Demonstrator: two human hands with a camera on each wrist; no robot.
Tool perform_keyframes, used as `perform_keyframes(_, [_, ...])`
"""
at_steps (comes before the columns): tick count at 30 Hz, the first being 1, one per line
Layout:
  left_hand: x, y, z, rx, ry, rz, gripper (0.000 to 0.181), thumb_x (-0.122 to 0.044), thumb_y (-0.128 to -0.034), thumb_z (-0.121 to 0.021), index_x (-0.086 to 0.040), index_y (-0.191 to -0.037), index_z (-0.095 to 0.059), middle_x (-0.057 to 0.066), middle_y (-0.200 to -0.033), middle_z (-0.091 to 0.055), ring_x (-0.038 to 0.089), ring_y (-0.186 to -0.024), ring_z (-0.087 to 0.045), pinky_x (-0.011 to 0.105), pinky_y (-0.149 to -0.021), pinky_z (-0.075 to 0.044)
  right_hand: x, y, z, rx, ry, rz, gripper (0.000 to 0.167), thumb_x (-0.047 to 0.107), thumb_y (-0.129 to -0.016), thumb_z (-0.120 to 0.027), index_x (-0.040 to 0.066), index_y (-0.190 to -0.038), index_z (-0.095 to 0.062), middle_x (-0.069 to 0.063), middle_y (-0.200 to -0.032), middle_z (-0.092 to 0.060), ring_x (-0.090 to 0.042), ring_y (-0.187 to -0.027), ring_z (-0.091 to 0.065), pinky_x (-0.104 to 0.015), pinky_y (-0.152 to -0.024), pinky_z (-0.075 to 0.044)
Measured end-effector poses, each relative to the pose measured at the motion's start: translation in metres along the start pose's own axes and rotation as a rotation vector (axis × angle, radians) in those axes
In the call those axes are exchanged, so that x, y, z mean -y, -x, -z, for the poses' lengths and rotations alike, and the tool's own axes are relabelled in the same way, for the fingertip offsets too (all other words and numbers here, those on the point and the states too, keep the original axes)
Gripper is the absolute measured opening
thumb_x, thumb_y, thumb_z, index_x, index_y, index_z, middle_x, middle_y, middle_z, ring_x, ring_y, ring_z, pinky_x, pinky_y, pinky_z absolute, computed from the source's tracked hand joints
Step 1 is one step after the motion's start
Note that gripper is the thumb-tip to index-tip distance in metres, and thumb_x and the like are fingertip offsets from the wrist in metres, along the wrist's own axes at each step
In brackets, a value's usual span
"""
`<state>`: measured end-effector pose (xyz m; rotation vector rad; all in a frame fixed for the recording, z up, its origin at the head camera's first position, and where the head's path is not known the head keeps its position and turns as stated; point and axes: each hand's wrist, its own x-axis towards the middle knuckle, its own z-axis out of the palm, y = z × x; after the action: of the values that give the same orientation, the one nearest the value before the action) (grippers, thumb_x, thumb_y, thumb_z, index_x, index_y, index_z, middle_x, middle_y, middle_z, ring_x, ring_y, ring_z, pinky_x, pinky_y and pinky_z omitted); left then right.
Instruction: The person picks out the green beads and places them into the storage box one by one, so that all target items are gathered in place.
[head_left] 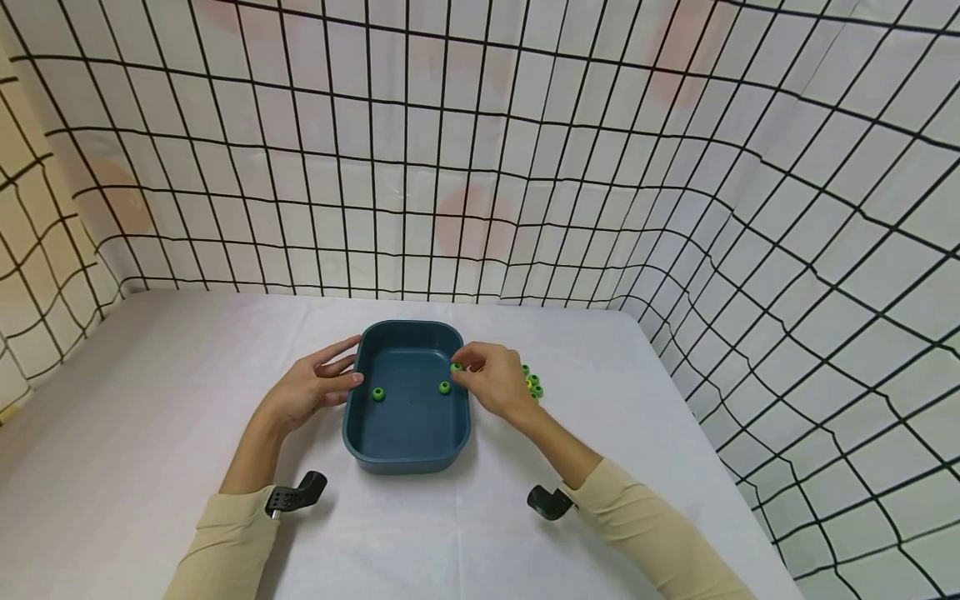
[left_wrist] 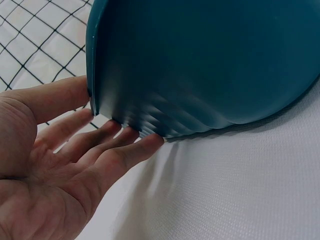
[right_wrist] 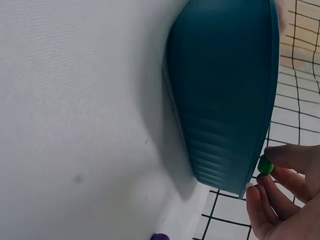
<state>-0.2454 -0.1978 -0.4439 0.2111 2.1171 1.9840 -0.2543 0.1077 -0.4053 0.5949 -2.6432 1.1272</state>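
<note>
A blue rectangular tray (head_left: 408,425) lies on the white table, with one green bead (head_left: 378,394) on the left of its floor and another green bead (head_left: 445,387) on the right. My left hand (head_left: 303,387) touches the tray's left side; in the left wrist view its fairly straight fingers (left_wrist: 115,162) rest against the outer wall, thumb at the rim. Over the right rim, my right hand (head_left: 495,379) pinches a green bead (right_wrist: 265,165) between thumb and fingertips. Just right of that hand lies a small group of green beads (head_left: 535,385), partly hidden behind it.
A small purple object (right_wrist: 160,236) shows at the bottom edge of the right wrist view. White cloth covers the table (head_left: 187,358). Behind and to the right rises a white wall with a black wire grid (head_left: 420,167). Each wrist wears a black camera mount (head_left: 296,493).
</note>
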Motion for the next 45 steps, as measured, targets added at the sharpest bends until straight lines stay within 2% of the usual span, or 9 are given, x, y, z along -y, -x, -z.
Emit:
perform_keyframes(12, [0.0002,0.0002,0.0001,0.003,0.007,-0.002,0.077,-0.008,-0.0971,-0.067,-0.019,-0.162,-0.027,0.020,-0.164,-0.029,0.041,-0.142,-0.044,0.038,-0.098,-0.056,0.0012,0.0018,-0.0052,0.026,-0.007,-0.018,0.017,0.008,-0.086,-0.077,0.003,-0.103,-0.077,-0.007,-0.095,-0.078,-0.025,-0.092,-0.070,-0.040,-0.083,-0.059])
perform_keyframes(21, [-0.0002,0.0014,-0.0006,-0.003,0.009,0.006,0.076,-0.005,-0.0981,-0.065,-0.019,-0.162,-0.027,0.020,-0.164,-0.029,0.041,-0.143,-0.043,0.038,-0.098,-0.056,0.0024,0.0021,-0.0054,0.028,-0.003,-0.014,0.015,0.007,-0.086,-0.078,0.005,-0.100,-0.077,-0.008,-0.094,-0.078,-0.026,-0.092,-0.071,-0.040,-0.083,-0.059])
perform_keyframes(31, [-0.0008,0.0009,-0.0010,-0.001,-0.001,0.006,0.077,-0.008,-0.0977,-0.066,-0.020,-0.162,-0.027,0.021,-0.164,-0.028,0.041,-0.142,-0.043,0.044,-0.102,-0.051,0.0011,0.0026,-0.0054,0.030,-0.005,-0.011,0.016,0.007,-0.085,-0.077,0.003,-0.101,-0.077,-0.008,-0.094,-0.078,-0.026,-0.092,-0.071,-0.040,-0.083,-0.058])
perform_keyframes(45, [-0.0003,0.0006,-0.0005,0.001,0.014,0.003,0.076,-0.006,-0.0978,-0.066,-0.019,-0.162,-0.027,0.021,-0.164,-0.029,0.041,-0.143,-0.043,0.043,-0.100,-0.053,0.0000,0.0021,-0.0058,0.027,-0.007,0.009,0.018,0.006,-0.085,-0.077,0.002,-0.102,-0.077,-0.012,-0.095,-0.078,-0.027,-0.092,-0.071,-0.041,-0.083,-0.059])
